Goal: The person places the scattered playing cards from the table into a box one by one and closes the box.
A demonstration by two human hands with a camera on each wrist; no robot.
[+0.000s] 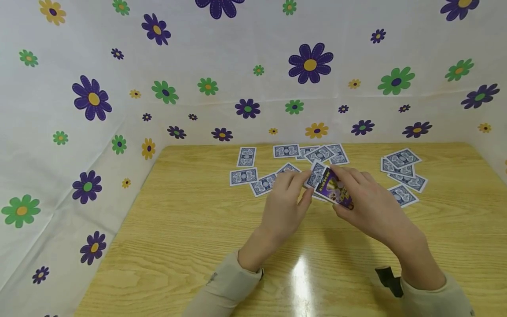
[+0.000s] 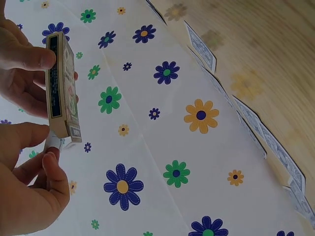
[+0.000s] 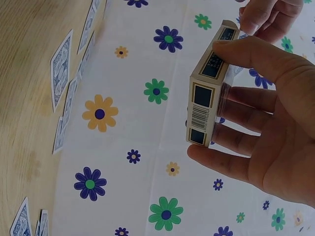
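Observation:
My right hand (image 1: pixel 374 209) grips a playing-card box (image 1: pixel 336 190), thumb along one narrow side and fingers spread over the other faces. The box is purple with yellow lettering in the head view; its barcode end shows in the right wrist view. At the box's other end, a blue-backed playing card (image 1: pixel 316 175) sticks out. My left hand (image 1: pixel 283 207) pinches there between thumb and fingers, as the left wrist view shows at the box's lower end (image 2: pixel 74 133). How many cards are between the fingers is hidden. Both hands are held above the table.
Blue-backed cards lie face down on the wooden table (image 1: pixel 178 229): some at left (image 1: pixel 243 176), an overlapping group at the back (image 1: pixel 320 154), and another group at right (image 1: pixel 402 163). A flowered white cloth (image 1: pixel 237 53) stands behind and at the sides. A black strap (image 1: pixel 390 281) shows by the right sleeve.

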